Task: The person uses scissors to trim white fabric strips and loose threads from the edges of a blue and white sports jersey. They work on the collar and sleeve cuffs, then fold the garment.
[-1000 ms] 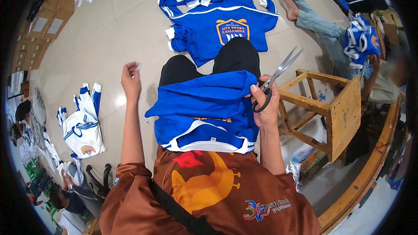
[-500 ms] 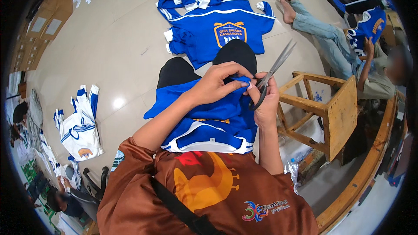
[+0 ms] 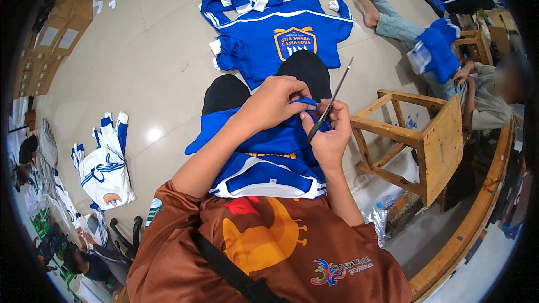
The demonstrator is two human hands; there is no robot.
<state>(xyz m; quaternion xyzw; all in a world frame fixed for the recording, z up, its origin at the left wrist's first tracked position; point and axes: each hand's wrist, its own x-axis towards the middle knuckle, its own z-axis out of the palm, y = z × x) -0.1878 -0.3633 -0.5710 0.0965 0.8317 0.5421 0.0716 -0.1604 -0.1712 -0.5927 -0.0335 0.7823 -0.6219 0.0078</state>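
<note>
A blue jersey (image 3: 224, 128) with a white-trimmed collar lies across my lap, over my dark-clad knees. My left hand (image 3: 276, 101) pinches a fold of its blue cloth between thumb and fingers. Close beside it, my right hand (image 3: 330, 137) is closed around a pair of scissors (image 3: 336, 91) with dark handles, the blades pointing up and away. The right fingertips are near the pinched cloth; whether they touch it I cannot tell. Past my knees, another blue jersey (image 3: 252, 50) with a crest is spread on the floor.
A wooden stool (image 3: 441, 151) lies tipped at my right. Beyond it a person (image 3: 488, 95) sits with legs stretched out, handling a blue garment (image 3: 438, 53). A white jersey (image 3: 106, 163) lies on the floor at left. Cardboard boxes (image 3: 70, 19) are stacked at far left.
My right hand has moved slightly left and down and turned, so the scissors now appear edge-on and more upright. The left hand still pinches the cloth. The seated person's blue garment has shifted left.
</note>
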